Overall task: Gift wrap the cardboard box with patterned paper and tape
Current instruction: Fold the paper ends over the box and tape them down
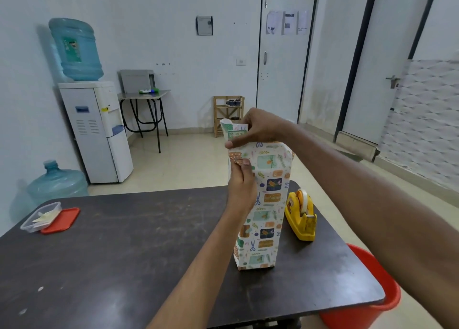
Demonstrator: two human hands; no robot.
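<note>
The cardboard box (267,219), covered in patterned paper, stands upright on the dark table (124,254) just left of the yellow tape dispenser (301,217), with the left hand (242,182) pinching a paper fold near its top and the right hand (260,128) gripping the top flaps.

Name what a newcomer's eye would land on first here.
The tall wrapped box stands upright on the dark table, the right hand gripping its top paper flaps, the left hand pinching a fold just below. A yellow tape dispenser sits to its right.
</note>
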